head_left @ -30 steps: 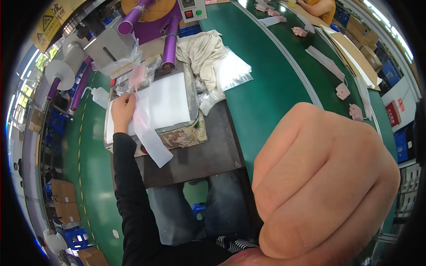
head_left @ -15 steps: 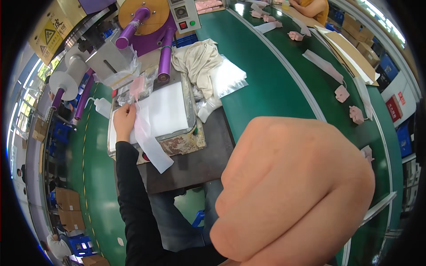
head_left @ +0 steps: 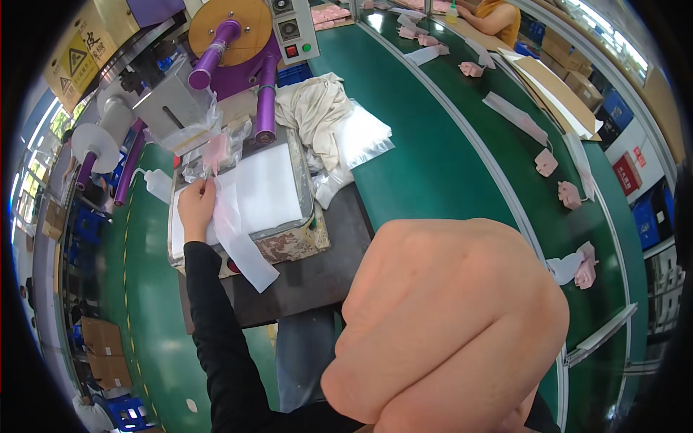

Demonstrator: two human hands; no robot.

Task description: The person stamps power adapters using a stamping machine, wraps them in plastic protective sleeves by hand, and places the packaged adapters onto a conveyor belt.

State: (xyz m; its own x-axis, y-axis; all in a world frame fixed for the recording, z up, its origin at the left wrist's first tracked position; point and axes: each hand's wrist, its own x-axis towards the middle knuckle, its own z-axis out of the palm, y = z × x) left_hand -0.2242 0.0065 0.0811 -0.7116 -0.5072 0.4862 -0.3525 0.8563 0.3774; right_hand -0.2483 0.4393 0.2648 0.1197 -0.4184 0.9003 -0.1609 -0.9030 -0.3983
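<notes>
My left hand (head_left: 196, 209) pinches the edge of a translucent white strip (head_left: 245, 254) at its upper end, beside a small pink piece (head_left: 214, 153). The strip hangs over the front of a white padded pad (head_left: 274, 184) on a worn metal base (head_left: 292, 240). Crumpled clear plastic (head_left: 234, 138) lies around the pink piece, under the press head. Close to the camera, my right hand (head_left: 447, 317) is closed in a fist with its back showing. Its fingertips, and anything inside them, are hidden.
Purple rollers (head_left: 266, 105) and a control box (head_left: 294, 29) stand behind the pad. A beige cloth (head_left: 314, 108) and a clear plastic bag (head_left: 364, 135) lie to its right. Pink pieces with white strips (head_left: 546, 162) line the green conveyor (head_left: 498, 144). Another person (head_left: 498, 22) sits at the far right.
My right fist sits a little lower and further left in the picture, uncovering a pink piece with a strip on the conveyor. My left hand keeps its place at the strip.
</notes>
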